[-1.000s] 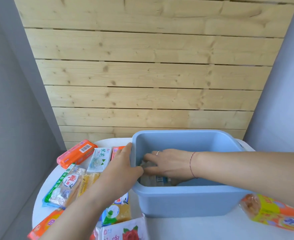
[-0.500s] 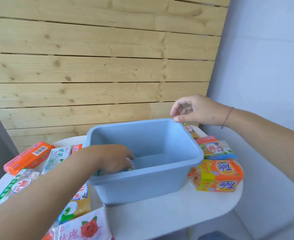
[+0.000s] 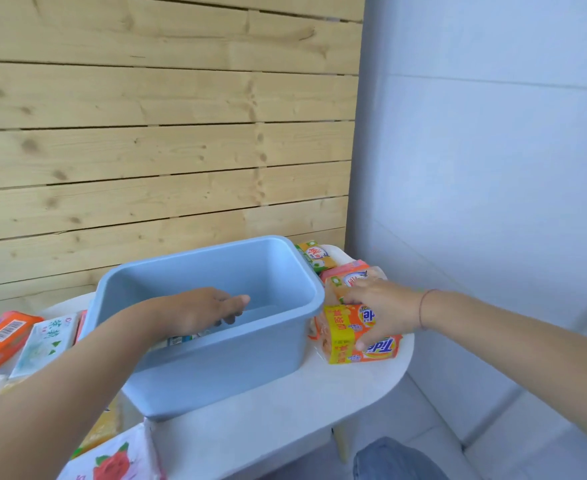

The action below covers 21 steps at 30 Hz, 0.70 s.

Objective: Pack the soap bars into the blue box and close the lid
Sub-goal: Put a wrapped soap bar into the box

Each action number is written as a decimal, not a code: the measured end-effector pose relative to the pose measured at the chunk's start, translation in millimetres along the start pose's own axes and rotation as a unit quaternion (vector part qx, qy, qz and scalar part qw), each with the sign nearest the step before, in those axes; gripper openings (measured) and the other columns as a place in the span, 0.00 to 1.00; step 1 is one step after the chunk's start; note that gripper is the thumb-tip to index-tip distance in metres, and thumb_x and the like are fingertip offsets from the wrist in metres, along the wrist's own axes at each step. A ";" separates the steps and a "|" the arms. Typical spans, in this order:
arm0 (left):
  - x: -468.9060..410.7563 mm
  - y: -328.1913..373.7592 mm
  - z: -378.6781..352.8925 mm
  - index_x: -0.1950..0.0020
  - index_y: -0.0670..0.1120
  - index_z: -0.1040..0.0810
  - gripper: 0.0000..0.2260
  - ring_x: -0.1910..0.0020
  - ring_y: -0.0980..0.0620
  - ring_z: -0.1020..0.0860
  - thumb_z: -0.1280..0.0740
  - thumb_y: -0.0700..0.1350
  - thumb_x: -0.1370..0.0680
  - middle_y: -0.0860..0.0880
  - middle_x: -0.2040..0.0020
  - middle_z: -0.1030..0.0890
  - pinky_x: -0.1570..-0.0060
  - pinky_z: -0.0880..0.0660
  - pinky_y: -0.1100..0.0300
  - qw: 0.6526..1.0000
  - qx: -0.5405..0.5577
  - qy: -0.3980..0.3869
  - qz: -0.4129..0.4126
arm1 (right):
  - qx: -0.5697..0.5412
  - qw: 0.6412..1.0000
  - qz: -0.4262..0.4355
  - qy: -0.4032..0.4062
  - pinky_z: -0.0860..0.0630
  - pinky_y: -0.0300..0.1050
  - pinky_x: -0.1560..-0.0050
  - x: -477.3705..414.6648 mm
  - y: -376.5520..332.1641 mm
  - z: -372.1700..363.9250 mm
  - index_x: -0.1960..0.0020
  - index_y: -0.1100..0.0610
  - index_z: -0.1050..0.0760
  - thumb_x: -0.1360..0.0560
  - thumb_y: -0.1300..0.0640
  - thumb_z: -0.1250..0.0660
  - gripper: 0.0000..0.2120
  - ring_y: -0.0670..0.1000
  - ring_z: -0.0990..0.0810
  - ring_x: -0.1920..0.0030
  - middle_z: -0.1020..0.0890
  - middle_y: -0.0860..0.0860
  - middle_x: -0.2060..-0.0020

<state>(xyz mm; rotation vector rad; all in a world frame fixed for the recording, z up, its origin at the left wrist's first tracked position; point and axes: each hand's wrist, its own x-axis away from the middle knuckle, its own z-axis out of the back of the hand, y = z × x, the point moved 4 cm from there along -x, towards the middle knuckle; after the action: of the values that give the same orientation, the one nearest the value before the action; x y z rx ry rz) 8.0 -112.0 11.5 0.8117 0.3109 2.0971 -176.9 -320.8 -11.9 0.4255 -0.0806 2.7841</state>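
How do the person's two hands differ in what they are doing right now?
The left hand reaches down inside the blue plastic box, over a packet lying there; the right hand is outside, closing on the orange-and-yellow Tide soap pack on the white table. Both are bare.

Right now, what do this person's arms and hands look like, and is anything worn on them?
Both forearms are bare, with no sleeves in view and no gloves. The right hand has a thin red string bracelet around the wrist. The left hand shows no bracelet or watch; whether it bears a ring cannot be told here. A bit of blue denim shows at the bottom edge.
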 end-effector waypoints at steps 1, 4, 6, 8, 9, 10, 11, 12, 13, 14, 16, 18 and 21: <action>0.0 0.3 0.0 0.40 0.49 0.24 0.24 0.41 0.53 0.24 0.49 0.62 0.21 0.54 0.42 0.21 0.46 0.29 0.59 1.000 0.019 0.007 0.003 | 0.030 0.999 0.003 0.012 0.30 0.46 0.41 -1.5 -1.7 -6.2 0.35 0.51 0.32 0.39 0.35 0.29 0.38 0.52 0.27 0.42 0.26 0.50 0.43; -0.3 6.2 -1.7 0.40 0.49 0.23 0.23 0.44 0.55 0.22 0.48 0.62 0.22 0.54 0.43 0.20 0.38 0.29 0.55 0.997 0.074 0.018 -0.001 | 0.039 0.998 0.005 0.055 0.30 0.47 0.43 -3.4 -2.8 -11.8 0.33 0.51 0.34 0.39 0.37 0.28 0.40 0.52 0.27 0.41 0.27 0.49 0.40; 0.3 10.9 -3.1 0.39 0.49 0.23 0.24 0.44 0.57 0.22 0.47 0.62 0.22 0.55 0.44 0.20 0.34 0.30 0.53 0.996 0.084 0.016 -0.009 | 0.029 0.997 0.002 0.071 0.28 0.47 0.44 -2.0 -4.0 -12.3 0.34 0.51 0.34 0.40 0.37 0.27 0.39 0.52 0.26 0.43 0.27 0.49 0.41; 1.3 13.3 -3.7 0.39 0.49 0.23 0.24 0.44 0.56 0.21 0.47 0.63 0.22 0.55 0.44 0.20 0.34 0.30 0.51 0.996 0.082 0.015 -0.013 | 0.016 0.997 -0.002 0.081 0.28 0.46 0.47 1.4 -7.0 -14.1 0.36 0.51 0.34 0.40 0.38 0.28 0.37 0.52 0.26 0.45 0.27 0.49 0.43; 2.6 12.3 -3.2 0.39 0.49 0.23 0.24 0.44 0.56 0.21 0.46 0.63 0.22 0.55 0.44 0.20 0.34 0.30 0.51 0.996 0.083 0.017 -0.014 | 0.010 0.997 -0.004 0.081 0.28 0.45 0.49 3.2 -9.3 -14.5 0.36 0.51 0.33 0.40 0.39 0.28 0.36 0.52 0.26 0.45 0.27 0.49 0.44; 3.0 10.7 -2.7 0.39 0.49 0.23 0.24 0.43 0.56 0.22 0.46 0.63 0.22 0.55 0.44 0.20 0.34 0.30 0.51 0.996 0.085 0.018 -0.014 | 0.002 0.997 -0.008 0.078 0.28 0.44 0.51 6.3 -10.0 -14.7 0.38 0.51 0.33 0.40 0.38 0.29 0.35 0.51 0.26 0.45 0.27 0.49 0.46; 4.8 7.1 -1.0 0.39 0.49 0.23 0.24 0.43 0.56 0.22 0.46 0.63 0.23 0.56 0.45 0.20 0.35 0.29 0.51 0.996 0.085 0.020 -0.013 | -0.002 0.997 -0.011 0.075 0.28 0.42 0.54 9.0 -10.9 -11.8 0.40 0.50 0.32 0.41 0.38 0.29 0.33 0.51 0.26 0.46 0.28 0.47 0.49; 5.9 3.9 0.8 0.40 0.49 0.23 0.24 0.44 0.56 0.22 0.46 0.64 0.23 0.56 0.45 0.20 0.35 0.29 0.51 0.996 0.083 0.022 -0.015 | 0.000 0.997 -0.017 0.073 0.28 0.42 0.56 13.9 -10.4 -6.3 0.43 0.50 0.31 0.41 0.37 0.30 0.31 0.50 0.25 0.48 0.29 0.46 0.52; 7.8 -1.7 3.8 0.40 0.50 0.23 0.24 0.44 0.56 0.22 0.46 0.64 0.23 0.56 0.45 0.20 0.36 0.28 0.52 0.996 0.080 0.028 -0.015 | 0.009 0.997 -0.024 0.075 0.28 0.42 0.58 18.5 -10.0 3.1 0.46 0.50 0.30 0.42 0.37 0.30 0.30 0.50 0.25 0.50 0.30 0.45 0.54; 10.1 -7.3 7.8 0.42 0.50 0.22 0.24 0.44 0.55 0.22 0.46 0.64 0.23 0.56 0.46 0.19 0.36 0.28 0.52 0.997 0.070 0.038 -0.014 | 0.023 0.996 -0.038 0.083 0.27 0.42 0.59 24.3 -9.4 16.3 0.48 0.50 0.29 0.43 0.36 0.30 0.29 0.50 0.25 0.52 0.30 0.45 0.56; 11.7 -17.4 18.3 0.46 0.49 0.21 0.22 0.44 0.52 0.22 0.45 0.63 0.23 0.53 0.46 0.18 0.37 0.28 0.52 0.996 0.045 0.071 -0.012 | 0.062 0.986 -0.073 0.134 0.26 0.44 0.58 38.1 -7.9 52.3 0.51 0.50 0.29 0.44 0.36 0.31 0.27 0.51 0.25 0.53 0.30 0.45 0.58; 12.6 -29.4 29.0 0.47 0.48 0.21 0.18 0.49 0.52 0.21 0.42 0.58 0.22 0.48 0.46 0.18 0.40 0.27 0.52 0.992 0.047 0.113 -0.003 | 0.079 0.967 -0.098 0.222 0.28 0.45 0.57 49.2 -15.2 96.3 0.53 0.51 0.29 0.45 0.36 0.31 0.27 0.52 0.25 0.51 0.30 0.47 0.58; 14.8 -37.8 38.4 0.46 0.48 0.21 0.11 0.52 0.50 0.22 0.39 0.49 0.22 0.48 0.46 0.18 0.56 0.26 0.58 0.986 0.055 0.157 0.005 | -0.009 0.933 -0.098 0.347 0.30 0.45 0.55 52.6 -40.1 155.2 0.51 0.51 0.29 0.46 0.37 0.30 0.29 0.54 0.27 0.51 0.31 0.48 0.57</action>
<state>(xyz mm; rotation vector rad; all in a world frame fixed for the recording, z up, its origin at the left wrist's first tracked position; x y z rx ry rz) 50.2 -79.7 28.9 0.5429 0.5960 2.2316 -167.7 -282.8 152.2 -0.5373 0.0969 2.5642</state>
